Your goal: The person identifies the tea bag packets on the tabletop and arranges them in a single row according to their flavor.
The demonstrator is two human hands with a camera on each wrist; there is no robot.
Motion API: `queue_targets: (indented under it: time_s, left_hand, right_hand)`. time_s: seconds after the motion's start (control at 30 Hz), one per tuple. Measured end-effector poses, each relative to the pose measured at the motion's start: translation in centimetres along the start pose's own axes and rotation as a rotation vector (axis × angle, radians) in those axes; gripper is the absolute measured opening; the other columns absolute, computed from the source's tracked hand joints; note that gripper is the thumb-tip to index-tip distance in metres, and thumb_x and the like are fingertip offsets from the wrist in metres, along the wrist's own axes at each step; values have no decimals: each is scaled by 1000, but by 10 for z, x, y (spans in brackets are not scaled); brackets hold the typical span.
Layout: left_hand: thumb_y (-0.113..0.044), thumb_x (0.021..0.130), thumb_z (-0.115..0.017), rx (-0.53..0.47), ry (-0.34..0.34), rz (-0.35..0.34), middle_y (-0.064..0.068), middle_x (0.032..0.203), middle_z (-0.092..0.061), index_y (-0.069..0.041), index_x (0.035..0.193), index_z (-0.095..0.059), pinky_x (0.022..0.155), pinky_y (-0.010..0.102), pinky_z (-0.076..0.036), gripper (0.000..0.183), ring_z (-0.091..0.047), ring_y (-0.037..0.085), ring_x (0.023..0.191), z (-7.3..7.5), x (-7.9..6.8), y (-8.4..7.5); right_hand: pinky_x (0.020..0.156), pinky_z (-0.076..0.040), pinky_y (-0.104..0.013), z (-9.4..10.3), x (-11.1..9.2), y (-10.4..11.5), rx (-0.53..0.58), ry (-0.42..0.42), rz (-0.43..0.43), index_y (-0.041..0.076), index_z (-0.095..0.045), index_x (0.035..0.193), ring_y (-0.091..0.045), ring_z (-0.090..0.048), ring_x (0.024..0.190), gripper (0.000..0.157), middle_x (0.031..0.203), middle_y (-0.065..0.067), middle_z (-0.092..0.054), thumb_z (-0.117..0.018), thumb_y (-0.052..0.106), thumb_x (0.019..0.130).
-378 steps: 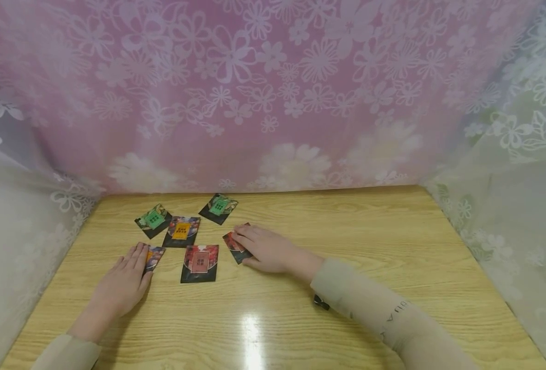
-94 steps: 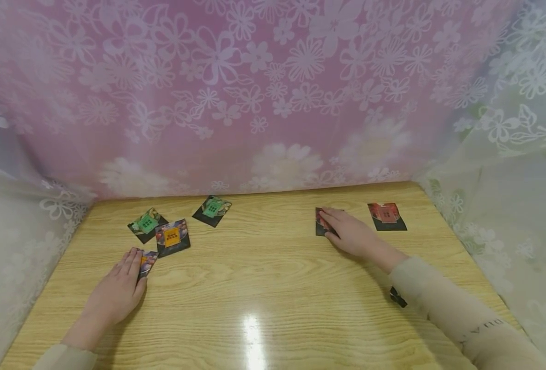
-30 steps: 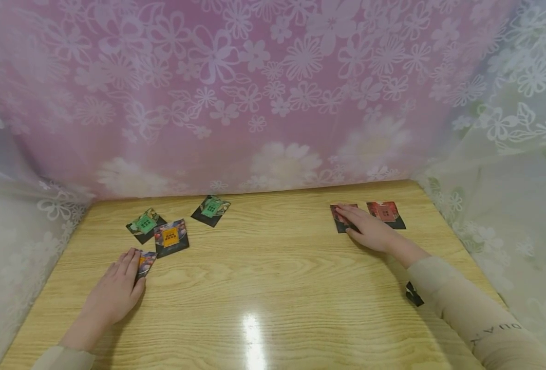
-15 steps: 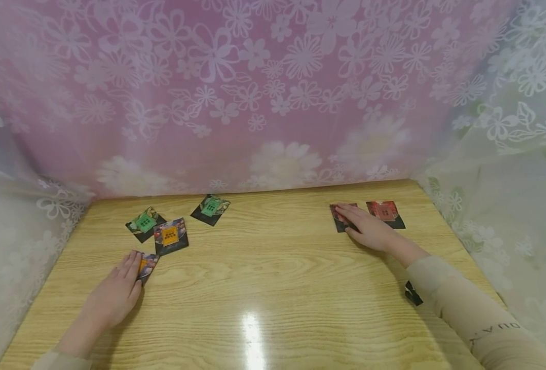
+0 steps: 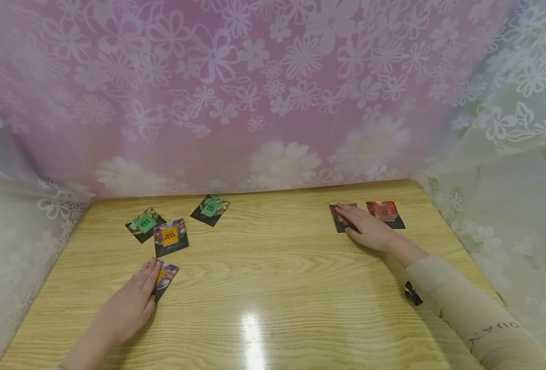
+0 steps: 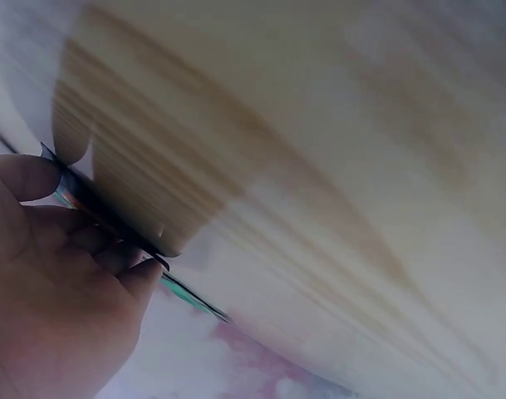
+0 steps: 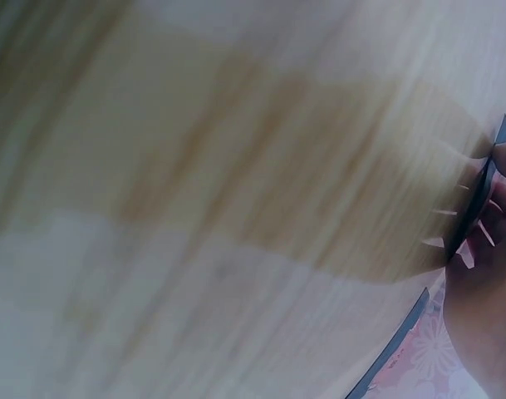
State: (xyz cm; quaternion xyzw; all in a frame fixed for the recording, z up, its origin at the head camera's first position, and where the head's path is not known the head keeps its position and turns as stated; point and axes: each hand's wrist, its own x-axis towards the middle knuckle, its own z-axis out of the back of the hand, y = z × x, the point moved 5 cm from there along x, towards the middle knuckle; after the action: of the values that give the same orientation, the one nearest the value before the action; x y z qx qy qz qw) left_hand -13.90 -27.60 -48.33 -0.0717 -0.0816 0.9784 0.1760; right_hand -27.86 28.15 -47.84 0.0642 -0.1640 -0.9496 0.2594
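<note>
At the left of the head view, my left hand (image 5: 129,306) lies with straight fingers on a black sachet with an orange label (image 5: 166,273), covering its left part. The left wrist view shows this sachet (image 6: 111,218) edge-on beneath the fingers. Toward the back right, my right hand (image 5: 370,228) rests straight fingers over a black-and-red sachet (image 5: 338,222), much of which is hidden. Close to its right lies another sachet with a red label (image 5: 385,211). A second orange-label sachet (image 5: 171,237) sits just beyond my left fingertips, overlapping the corner of a green-label sachet (image 5: 144,223).
Another green-label sachet (image 5: 210,207) lies near the back edge of the wood-grain table (image 5: 273,257). A floral pink curtain (image 5: 273,103) hangs behind, with pale sheets at both sides. Something small and black (image 5: 412,293) shows by the right sleeve.
Earlier, both red-label sachets went from the left group to the back right. In the last half second my left hand has slid its orange-label sachet rightward and nearer; my right hand stays put.
</note>
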Motion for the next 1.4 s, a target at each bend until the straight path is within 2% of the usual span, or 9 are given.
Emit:
queue_targets:
  time_s: [0.13,0.3,0.5,0.63,0.87,1.1,1.23,1.4]
  left_hand:
    - [-16,105,-60,25,-17,-44,29,170,-32,8,162,-34,124,63,-40,68,-36,48,156,3,2,-18]
    - [-20,106,-62,55,-30,-110,23,171,-35,3,164,-34,125,59,-42,68,-38,42,157,3,12,-38]
    - [-23,108,-60,90,-30,-205,20,172,-35,1,164,-37,127,55,-40,65,-37,39,159,4,31,-54]
    - [-24,109,-58,82,-19,-248,20,173,-34,0,165,-35,128,56,-39,65,-36,39,159,4,49,-60]
    - [-30,112,-52,65,40,-274,19,176,-25,0,167,-28,133,55,-31,67,-26,37,163,1,83,-74]
    - [-36,114,-47,99,100,-284,18,177,-20,0,168,-23,135,53,-26,69,-21,35,165,0,115,-95]
    - [-40,115,-44,121,124,-263,16,178,-16,-3,169,-20,137,49,-24,71,-17,32,167,-1,135,-111]
    - [-42,115,-43,160,115,-246,16,178,-16,-2,169,-20,137,47,-22,71,-18,30,167,-2,160,-136]
  right_hand:
    - [128,-28,-69,-2,0,-1,0,3,-1,1,-32,166,-50,-27,159,62,173,-25,-29,-55,20,111]
    - [128,-28,-69,-3,0,-2,1,-2,-2,1,-32,166,-50,-27,159,62,173,-25,-29,-55,19,111]
    - [127,-29,-69,-3,0,0,-1,-6,4,0,-32,165,-50,-29,158,62,172,-26,-30,-56,17,110]
    - [127,-30,-70,-2,-1,1,0,-7,4,-2,-33,165,-50,-29,158,62,172,-27,-30,-56,15,110]
    - [127,-29,-70,-2,0,1,4,-10,6,-1,-33,165,-51,-28,158,62,172,-27,-30,-56,16,110]
    - [127,-28,-69,-4,1,0,9,-4,-1,-1,-31,166,-50,-27,158,62,173,-26,-28,-54,16,110]
    - [127,-29,-70,-3,1,1,13,-9,-3,-1,-32,165,-50,-28,158,62,172,-26,-29,-55,15,110]
    - [126,-30,-70,-1,1,1,10,-13,-2,-2,-32,165,-50,-28,158,62,172,-27,-29,-55,14,110]
